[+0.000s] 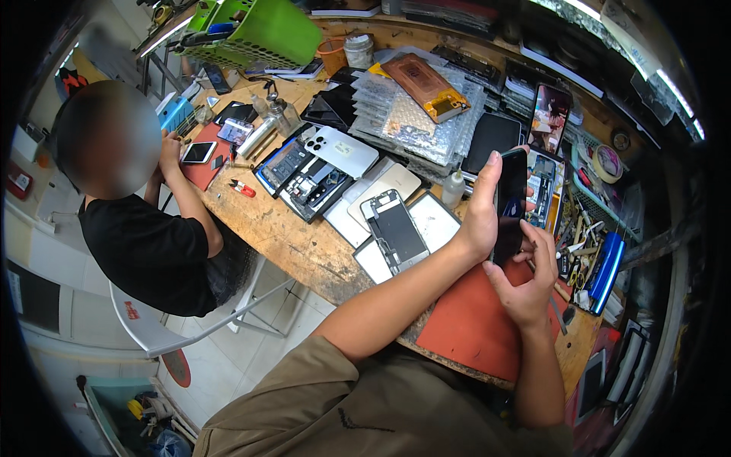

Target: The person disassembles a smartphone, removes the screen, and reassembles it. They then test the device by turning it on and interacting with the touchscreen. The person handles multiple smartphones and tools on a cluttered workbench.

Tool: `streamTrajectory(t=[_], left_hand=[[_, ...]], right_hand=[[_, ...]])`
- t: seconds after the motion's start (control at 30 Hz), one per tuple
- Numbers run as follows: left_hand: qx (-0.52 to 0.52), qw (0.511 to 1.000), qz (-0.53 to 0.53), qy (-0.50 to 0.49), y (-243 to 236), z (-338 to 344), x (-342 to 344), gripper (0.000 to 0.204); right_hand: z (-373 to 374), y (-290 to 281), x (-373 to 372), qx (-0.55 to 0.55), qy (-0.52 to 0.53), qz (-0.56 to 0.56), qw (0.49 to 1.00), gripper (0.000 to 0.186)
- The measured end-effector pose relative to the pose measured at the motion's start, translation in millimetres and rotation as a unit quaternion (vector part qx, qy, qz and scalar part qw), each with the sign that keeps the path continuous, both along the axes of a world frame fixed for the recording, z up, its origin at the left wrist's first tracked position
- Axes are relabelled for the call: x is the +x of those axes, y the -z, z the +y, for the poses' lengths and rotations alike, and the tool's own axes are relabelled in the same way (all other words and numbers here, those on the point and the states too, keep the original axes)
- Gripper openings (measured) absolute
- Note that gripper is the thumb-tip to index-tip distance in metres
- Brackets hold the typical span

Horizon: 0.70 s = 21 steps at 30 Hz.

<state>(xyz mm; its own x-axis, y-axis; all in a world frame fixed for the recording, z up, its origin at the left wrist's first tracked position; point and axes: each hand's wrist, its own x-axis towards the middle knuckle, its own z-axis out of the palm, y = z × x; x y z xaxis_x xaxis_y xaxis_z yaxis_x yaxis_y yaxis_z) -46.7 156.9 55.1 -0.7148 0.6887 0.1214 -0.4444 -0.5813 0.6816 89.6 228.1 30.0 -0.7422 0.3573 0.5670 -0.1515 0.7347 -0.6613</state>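
1. The person's left hand (481,213) is closed around a black, rectangular, glossy phone (509,202), thumb along one edge, fingertips at the other.
2. The right hand (535,280) curves half open at the phone's lower end; I can't tell whether it grips.
3. The phone is held up over the scuffed wooden surface (316,263), near a flat orange-red mat (468,327).

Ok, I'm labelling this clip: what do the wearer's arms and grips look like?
The left sleeve is short and olive-brown; both forearms are bare. The left grip and right grip wear no gloves, and no watch or cable shows.
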Motion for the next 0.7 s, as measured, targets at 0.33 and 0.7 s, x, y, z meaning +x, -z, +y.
streamTrajectory(t=[0.33, 0.7], left_hand=[[0.038, 0.997, 0.068, -0.02, 10, 4, 4, 0.07], [-0.087, 0.859, 0.379, -0.334, -52, -85, -20, 0.032]], right_hand=[[1, -1, 4, 0.059, 0.026, -0.011, 0.998, 0.076], [16, -18, 11, -0.227, -0.052, -0.002, 0.972, 0.084]])
